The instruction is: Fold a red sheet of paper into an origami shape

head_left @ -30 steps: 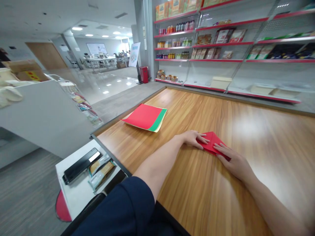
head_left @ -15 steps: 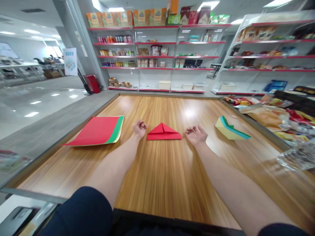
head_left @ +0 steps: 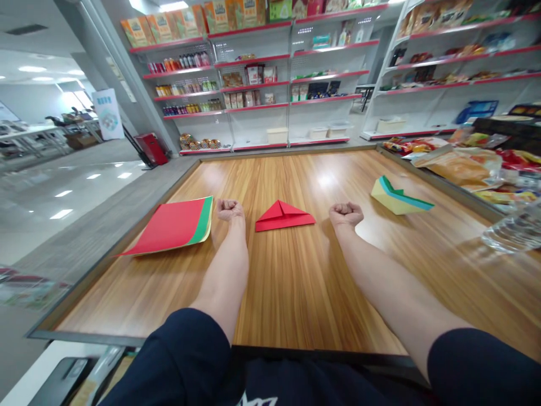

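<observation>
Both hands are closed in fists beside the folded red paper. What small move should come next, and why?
Probably open the right hand and lay its fingers on the folded red paper. Both it and the left hand rest as fists on the wooden table, either side of the paper, touching nothing else.

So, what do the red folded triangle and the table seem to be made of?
Red triangle: apparently thin matte paper, judging by sharp creases and flat folds. Table: wood or a wood-look laminate, glossy; grain stripes show, and ceiling lights reflect on it.
</observation>
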`<state>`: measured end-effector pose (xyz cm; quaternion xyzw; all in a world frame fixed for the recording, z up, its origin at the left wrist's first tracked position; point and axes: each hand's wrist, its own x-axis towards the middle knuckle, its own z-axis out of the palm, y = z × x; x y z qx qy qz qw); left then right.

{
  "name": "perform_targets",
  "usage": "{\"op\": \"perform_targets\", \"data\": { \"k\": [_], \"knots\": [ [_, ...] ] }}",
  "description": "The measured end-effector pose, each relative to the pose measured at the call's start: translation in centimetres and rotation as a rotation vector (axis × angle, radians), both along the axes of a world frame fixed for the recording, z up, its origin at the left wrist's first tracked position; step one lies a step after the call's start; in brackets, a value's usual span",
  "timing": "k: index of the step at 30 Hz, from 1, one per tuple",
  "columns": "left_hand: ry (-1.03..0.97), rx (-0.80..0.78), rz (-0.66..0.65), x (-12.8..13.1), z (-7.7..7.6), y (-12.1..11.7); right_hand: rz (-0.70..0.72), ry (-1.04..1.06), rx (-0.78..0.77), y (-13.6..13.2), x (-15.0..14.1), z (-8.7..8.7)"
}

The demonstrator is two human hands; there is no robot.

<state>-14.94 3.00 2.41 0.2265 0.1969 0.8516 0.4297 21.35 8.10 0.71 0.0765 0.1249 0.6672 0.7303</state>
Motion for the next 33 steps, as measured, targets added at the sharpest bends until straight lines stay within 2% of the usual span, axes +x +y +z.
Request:
{"op": "perform_targets", "data": {
  "k": [6, 12, 13, 14, 17, 18, 19, 20, 21, 22, 23, 24, 25, 27, 28, 29, 30, 31, 33],
  "knots": [
    [0.122, 0.21, 0.146, -1.3, 2.1, 0.7, 0.044, 0.595, 0.2, 1.2, -1.5, 3.9],
    [0.212, 0.29, 0.192, -1.9, 3.3, -0.9, 0.213, 1.117, 0.375, -0.5, -2.9, 6.3],
    [0.227, 0.286, 0.187, -1.8, 3.4, -1.3, 0.277, 1.324, 0.411, -0.9, -3.1, 6.5],
    [0.242, 0.273, 0.178, -1.7, 3.5, -1.7, 0.392, 1.683, 0.474, -1.2, -3.2, 6.7],
    [0.297, 0.177, 0.119, -1.5, 3.5, -3.1, 0.764, 2.961, 0.652, -1.9, -3.3, 6.9],
    [0.322, 0.125, 0.087, -1.6, 3.6, -3.6, 0.819, 3.346, 0.649, -2.1, -3.2, 6.9],
    [0.352, 0.062, 0.048, -1.8, 3.7, -4.0, 0.778, 3.72, 0.56, -2.2, -3.1, 6.9],
    [0.387, -0.01, 0.001, -2.2, 3.9, -4.4, 0.55, 4.088, 0.32, -2.4, -2.9, 6.9],
    [0.427, -0.089, -0.052, -2.6, 4.3, -4.7, 0.124, 4.369, -0.07, -2.5, -2.7, 6.9],
    [0.472, -0.175, -0.11, -3.0, 4.7, -4.9, -0.478, 4.469, -0.57, -2.5, -2.5, 7.0],
    [0.522, -0.266, -0.174, -3.3, 5.3, -5.0, -1.12, 4.342, -1.053, -2.5, -2.4, 7.3],
    [0.573, -0.354, -0.232, -3.6, 5.9, -5.0, -1.554, 4.132, -1.333, -2.4, -2.3, 7.7],
    [0.627, -0.442, -0.29, -3.7, 6.5, -4.9, -1.793, 3.969, -1.416, -2.4, -2.3, 8.2],
    [0.729, -0.606, -0.372, -3.6, 7.7, -4.5, -2.091, 3.716, -1.357, -2.1, -2.6, 9.5],
    [0.776, -0.68, -0.396, -3.4, 8.1, -4.3, -2.416, 3.366, -1.155, -1.9, -2.7, 10.3],
    [0.819, -0.749, -0.406, -3.2, 8.5, -4.1, -2.532, 3.179, -0.905, -1.8, -2.9, 11.0],
    [0.859, -0.81, -0.404, -3.1, 8.7, -3.9, -2.499, 3.129, -0.632, -1.6, -3.0, 11.7],
    [0.895, -0.864, -0.387, -3.0, 8.9, -3.8, -2.354, 3.185, -0.359, -1.5, -3.1, 12.3],
    [0.954, -0.943, -0.317, -3.1, 9.0, -3.7, -1.88, 3.404, 0.147, -1.3, -2.9, 13.1]
  ]
}}
